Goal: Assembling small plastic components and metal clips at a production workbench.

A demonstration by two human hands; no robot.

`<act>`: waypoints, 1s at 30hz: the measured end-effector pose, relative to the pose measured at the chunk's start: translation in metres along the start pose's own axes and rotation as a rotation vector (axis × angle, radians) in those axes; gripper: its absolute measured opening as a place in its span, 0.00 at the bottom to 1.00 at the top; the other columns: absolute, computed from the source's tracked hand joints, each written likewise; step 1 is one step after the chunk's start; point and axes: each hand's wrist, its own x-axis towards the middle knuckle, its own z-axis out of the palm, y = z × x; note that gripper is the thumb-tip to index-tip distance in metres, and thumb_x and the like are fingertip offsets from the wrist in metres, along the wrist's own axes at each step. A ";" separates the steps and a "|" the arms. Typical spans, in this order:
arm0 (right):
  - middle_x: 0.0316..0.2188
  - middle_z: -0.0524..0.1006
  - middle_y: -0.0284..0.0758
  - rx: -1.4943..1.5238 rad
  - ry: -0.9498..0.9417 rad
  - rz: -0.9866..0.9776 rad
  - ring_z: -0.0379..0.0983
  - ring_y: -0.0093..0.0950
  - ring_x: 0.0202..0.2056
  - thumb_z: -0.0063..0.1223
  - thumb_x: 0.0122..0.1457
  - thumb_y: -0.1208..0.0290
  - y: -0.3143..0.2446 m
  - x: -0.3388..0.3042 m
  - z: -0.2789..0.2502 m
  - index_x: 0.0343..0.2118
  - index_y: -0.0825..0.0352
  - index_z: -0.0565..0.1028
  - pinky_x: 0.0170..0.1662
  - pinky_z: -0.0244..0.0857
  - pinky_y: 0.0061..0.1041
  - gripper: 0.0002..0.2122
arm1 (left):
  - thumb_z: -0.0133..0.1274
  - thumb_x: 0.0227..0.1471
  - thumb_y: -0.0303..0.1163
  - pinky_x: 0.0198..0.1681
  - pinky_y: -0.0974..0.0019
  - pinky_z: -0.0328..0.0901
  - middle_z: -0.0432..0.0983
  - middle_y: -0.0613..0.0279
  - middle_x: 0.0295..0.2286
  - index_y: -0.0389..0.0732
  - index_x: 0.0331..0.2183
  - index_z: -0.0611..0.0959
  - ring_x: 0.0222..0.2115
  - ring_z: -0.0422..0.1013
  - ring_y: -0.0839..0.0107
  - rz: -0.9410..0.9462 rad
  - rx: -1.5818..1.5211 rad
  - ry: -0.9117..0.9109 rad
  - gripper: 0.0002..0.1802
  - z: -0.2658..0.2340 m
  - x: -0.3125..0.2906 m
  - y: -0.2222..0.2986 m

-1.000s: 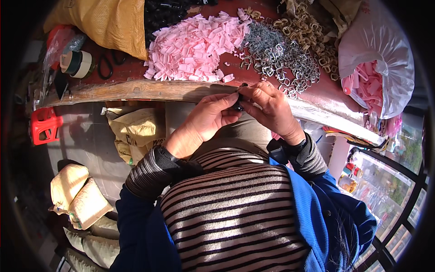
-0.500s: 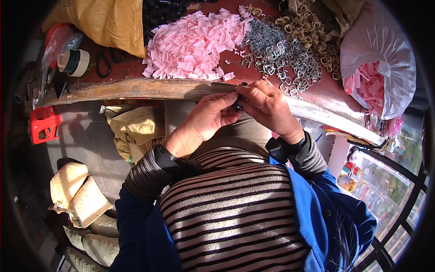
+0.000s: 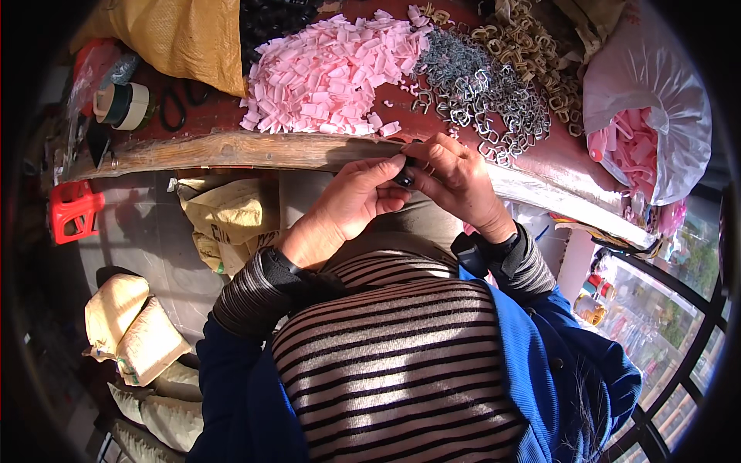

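Note:
Both of my hands meet just off the table's near edge, around a small black part (image 3: 404,177) that looks like plastic; the fingers hide much of it. My left hand (image 3: 351,193) pinches it from the left with thumb and fingertips. From the right, my right hand (image 3: 457,179) grips it between thumb and bent fingers. Beyond them on the table lies a heap of small flat pink pieces (image 3: 324,73). To its right are piles of silver metal loops (image 3: 482,96) and brass-coloured metal loops (image 3: 529,46).
A white plastic bag (image 3: 648,77) of larger pink pieces stands at the table's right. A yellow woven sack (image 3: 170,38) and scissors (image 3: 176,108) are at the left. Below are a red stool (image 3: 76,212), a sack (image 3: 228,220) and more bags (image 3: 150,339) on the floor.
My right hand's fingers have shifted slightly around the black part. The left hand keeps nearly the same place, and the piles look unchanged.

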 end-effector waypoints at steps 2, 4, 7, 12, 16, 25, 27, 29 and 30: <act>0.26 0.72 0.35 0.001 0.030 -0.042 0.70 0.31 0.24 0.57 0.41 0.78 0.007 -0.004 0.005 0.42 0.62 0.66 0.25 0.65 0.25 0.22 | 0.48 0.48 0.36 0.25 0.76 0.65 0.71 0.66 0.27 0.41 0.34 0.75 0.24 0.69 0.74 0.001 0.002 -0.001 0.11 0.000 0.000 0.000; 0.27 0.73 0.36 0.002 0.088 -0.126 0.70 0.32 0.24 0.56 0.42 0.79 0.011 -0.006 0.008 0.47 0.59 0.61 0.24 0.65 0.25 0.26 | 0.48 0.49 0.36 0.25 0.76 0.65 0.71 0.66 0.27 0.41 0.34 0.75 0.24 0.69 0.74 0.005 0.006 -0.003 0.11 0.001 0.000 0.000; 0.28 0.73 0.36 0.010 0.077 -0.120 0.70 0.32 0.24 0.56 0.42 0.79 0.010 -0.006 0.007 0.48 0.58 0.58 0.24 0.65 0.25 0.29 | 0.48 0.49 0.36 0.25 0.76 0.65 0.71 0.66 0.27 0.42 0.34 0.75 0.24 0.69 0.74 0.003 0.006 0.002 0.11 0.001 0.000 0.000; 0.28 0.73 0.36 0.049 0.062 -0.062 0.70 0.33 0.24 0.56 0.42 0.80 0.011 -0.008 0.008 0.46 0.59 0.60 0.24 0.64 0.25 0.26 | 0.48 0.49 0.37 0.25 0.76 0.64 0.71 0.66 0.26 0.42 0.33 0.75 0.24 0.69 0.74 0.001 0.012 0.004 0.10 0.000 0.000 -0.001; 0.27 0.73 0.36 0.058 0.054 -0.011 0.70 0.32 0.24 0.55 0.42 0.80 0.008 -0.007 0.006 0.41 0.63 0.65 0.24 0.64 0.24 0.20 | 0.48 0.49 0.37 0.24 0.77 0.64 0.72 0.67 0.26 0.42 0.32 0.76 0.24 0.69 0.75 0.001 0.019 0.020 0.10 0.001 0.001 -0.001; 0.25 0.72 0.36 0.097 0.042 0.101 0.70 0.32 0.24 0.54 0.43 0.80 0.002 -0.004 0.004 0.33 0.68 0.70 0.25 0.64 0.23 0.12 | 0.48 0.48 0.37 0.23 0.77 0.62 0.72 0.67 0.25 0.43 0.30 0.76 0.23 0.68 0.75 0.003 0.036 0.033 0.10 0.003 0.001 0.000; 0.25 0.71 0.36 0.096 0.059 0.085 0.70 0.31 0.23 0.54 0.43 0.80 0.003 -0.005 0.005 0.33 0.68 0.69 0.25 0.63 0.23 0.12 | 0.48 0.48 0.37 0.23 0.77 0.62 0.72 0.67 0.25 0.42 0.30 0.76 0.23 0.68 0.75 0.004 0.036 0.042 0.10 0.003 0.000 -0.001; 0.24 0.71 0.36 0.095 0.068 0.077 0.69 0.31 0.23 0.54 0.43 0.80 0.003 -0.005 0.006 0.33 0.68 0.69 0.25 0.63 0.23 0.12 | 0.48 0.48 0.37 0.23 0.77 0.62 0.72 0.67 0.25 0.42 0.30 0.76 0.23 0.68 0.75 0.005 0.036 0.047 0.10 0.004 0.000 0.000; 0.24 0.71 0.36 0.094 0.066 0.078 0.69 0.31 0.23 0.54 0.43 0.80 0.004 -0.005 0.006 0.33 0.68 0.69 0.24 0.63 0.23 0.12 | 0.48 0.48 0.38 0.23 0.77 0.62 0.72 0.67 0.25 0.42 0.30 0.76 0.23 0.68 0.75 0.004 0.041 0.050 0.10 0.004 0.000 0.000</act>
